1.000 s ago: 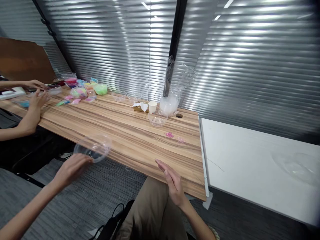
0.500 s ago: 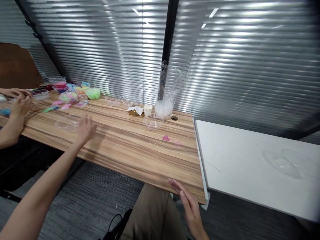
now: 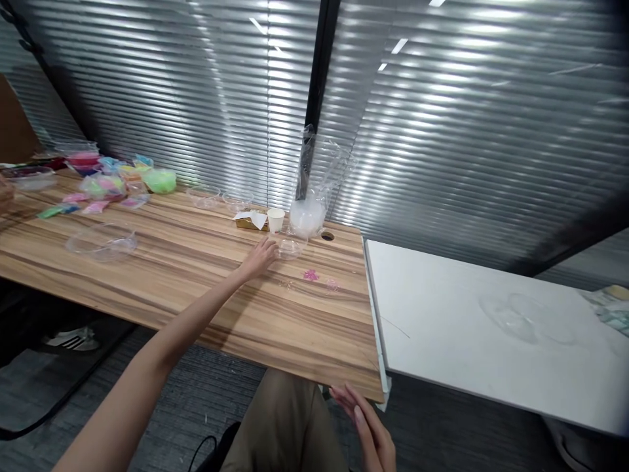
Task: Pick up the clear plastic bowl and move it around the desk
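Observation:
My left hand (image 3: 260, 257) reaches over the wooden table with its fingers stretched out. Its fingertips are at the left side of a small clear plastic bowl (image 3: 291, 249); whether they touch it is unclear. My right hand (image 3: 364, 421) hangs at the table's front edge near my knee, fingers extended and nothing in them. Right of the bowl lies a pile of pink beads (image 3: 311, 275), with paler pink beads (image 3: 332, 284) beside it. Behind the bowl stand a paper cup (image 3: 276, 220) and a clear bag of white material (image 3: 308, 215).
A clear plastic container (image 3: 102, 242) sits on the table's left part. Colourful packets (image 3: 103, 186) and a green-filled bag (image 3: 160, 180) lie farther back. A small gold box (image 3: 250, 221) holds white paper. A white table (image 3: 442, 308) adjoins on the right. Another person's hand (image 3: 4, 193) shows at the left edge.
My left hand has moved right, from beside the clear container to the small bowl. My view has turned slightly right. My right hand stays by the table edge.

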The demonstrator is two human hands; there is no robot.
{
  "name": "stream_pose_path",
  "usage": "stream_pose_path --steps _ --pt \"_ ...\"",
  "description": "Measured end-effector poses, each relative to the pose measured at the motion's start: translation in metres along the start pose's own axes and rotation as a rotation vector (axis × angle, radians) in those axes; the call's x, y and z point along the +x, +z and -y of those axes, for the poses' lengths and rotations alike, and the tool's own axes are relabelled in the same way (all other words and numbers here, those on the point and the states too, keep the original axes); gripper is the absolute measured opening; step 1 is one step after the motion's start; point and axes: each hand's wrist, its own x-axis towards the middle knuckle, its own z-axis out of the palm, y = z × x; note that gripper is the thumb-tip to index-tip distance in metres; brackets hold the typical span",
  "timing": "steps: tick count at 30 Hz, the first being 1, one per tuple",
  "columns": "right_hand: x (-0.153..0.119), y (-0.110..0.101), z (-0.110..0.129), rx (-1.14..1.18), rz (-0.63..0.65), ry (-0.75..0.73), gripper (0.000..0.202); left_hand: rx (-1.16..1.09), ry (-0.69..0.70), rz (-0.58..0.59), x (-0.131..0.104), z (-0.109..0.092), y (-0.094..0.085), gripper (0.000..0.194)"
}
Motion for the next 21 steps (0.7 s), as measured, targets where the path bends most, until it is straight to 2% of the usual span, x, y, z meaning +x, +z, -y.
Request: stream_pose_path --steps 2,6,10,14,17,19,21 --pt "-0.003 -0.006 -0.004 0.018 -0.049 0.029 0.030 -0.020 -0.018 -0.031 0.003 0.003 -0.001 0.014" --pt "0.001 -0.009 0.004 0.008 -0.041 0.086 0.032 -0.064 -0.083 -0.138 -0.016 0.002 -0.016 0.014" --pt "0.026 0.001 0.021 -0.156 0.136 0.074 0.034 -0.102 -0.105 -0.214 -0.071 -0.017 -0.047 0.017" --pt "0.070 0.019 0.023 -0.461 0.344 -0.025 0.045 -0.212 -0.074 -0.221 -0.147 -0.062 -0.092 0.010" --pt "0.106 0.035 0.012 -0.650 0.482 -0.085 0.063 -0.300 0.014 -0.097 -0.196 -0.105 -0.125 0.005" --pt "0.129 0.049 0.003 -0.752 0.560 -0.148 0.069 -0.441 0.148 0.119 -0.221 -0.130 -0.141 0.006" --pt "0.151 0.064 -0.003 -0.810 0.590 -0.227 0.071 -0.530 0.148 0.336 -0.240 -0.147 -0.148 0.008"
